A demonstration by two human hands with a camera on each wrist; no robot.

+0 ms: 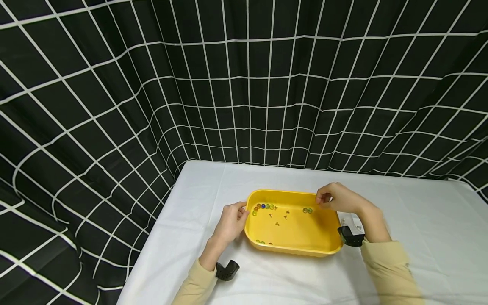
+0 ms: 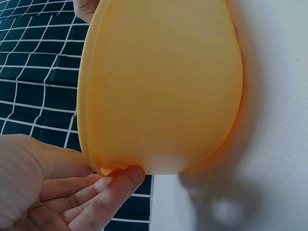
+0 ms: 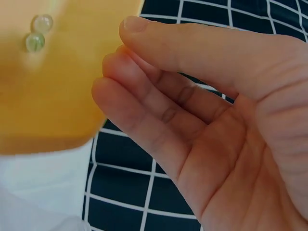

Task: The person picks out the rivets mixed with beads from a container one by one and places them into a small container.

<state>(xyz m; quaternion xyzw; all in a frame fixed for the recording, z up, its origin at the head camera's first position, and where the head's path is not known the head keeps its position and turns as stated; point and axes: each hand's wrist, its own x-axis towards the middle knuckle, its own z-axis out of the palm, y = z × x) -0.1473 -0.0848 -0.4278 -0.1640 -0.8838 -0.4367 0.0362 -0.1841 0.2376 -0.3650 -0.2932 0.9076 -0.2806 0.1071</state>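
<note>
A yellow tray (image 1: 301, 243) with rounded corners and raised walls sits before me in the head view. My left hand (image 1: 231, 222) pinches its left rim; in the left wrist view the thumb and fingertips (image 2: 120, 185) are at the edge. My right hand (image 1: 337, 198) is at the far right corner, curled fingers and thumb at the rim. Inside, several coloured glass marbles (image 1: 263, 206) line the far left corner. Two greenish marbles (image 3: 35, 42) lie together near the right hand. Small brass-coloured pieces (image 1: 277, 224) are scattered between, with more marbles along the near wall.
A white cloth (image 1: 282, 279) covers the table. Beside the tray, under the right wrist, is a small clear and white packet (image 1: 352, 222). Black curtains (image 1: 263, 84) with a white grid hang behind the table and on the left.
</note>
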